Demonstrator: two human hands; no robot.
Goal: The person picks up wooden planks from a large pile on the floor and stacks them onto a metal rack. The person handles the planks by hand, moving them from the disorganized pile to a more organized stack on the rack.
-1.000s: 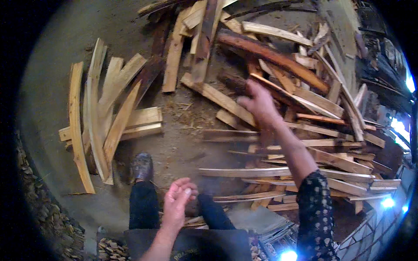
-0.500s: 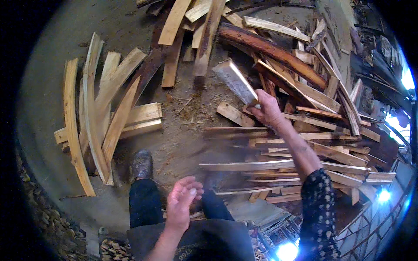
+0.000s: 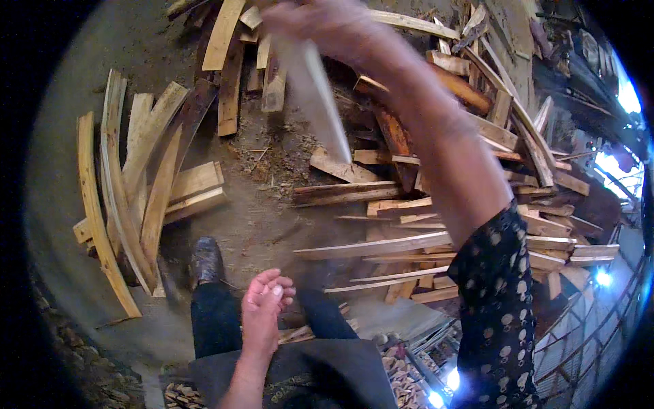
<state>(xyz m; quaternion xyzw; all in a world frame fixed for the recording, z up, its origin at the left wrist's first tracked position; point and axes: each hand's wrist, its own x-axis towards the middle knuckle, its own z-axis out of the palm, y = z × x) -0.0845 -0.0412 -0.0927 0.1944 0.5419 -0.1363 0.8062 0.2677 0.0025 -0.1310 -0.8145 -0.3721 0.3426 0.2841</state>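
Observation:
My right hand (image 3: 306, 24), blurred by motion, is raised at the top middle. It grips a broad-bladed chopping knife (image 3: 325, 109), whose grey blade hangs down, smeared. Behind the blade's lower end lies a short split piece of wood (image 3: 337, 168); whether they touch I cannot tell. My left hand (image 3: 262, 307) hovers over my lap, palm turned up, its fingers loosely curled and a little apart, with nothing in it. A dark apron or cloth (image 3: 306, 375) covers my lap beneath it.
Long split boards (image 3: 116, 184) lean and cross at the left. A heap of split wood (image 3: 422, 252) spreads across the right, with more boards (image 3: 225, 34) at the top. My shoe (image 3: 206, 259) rests on the dirt floor. Bark and chips (image 3: 269, 163) litter the ground.
My right hand has swung up and to the left with the chopping knife, its blade now pointing downward. The view has shifted slightly; my left hand keeps its pose.

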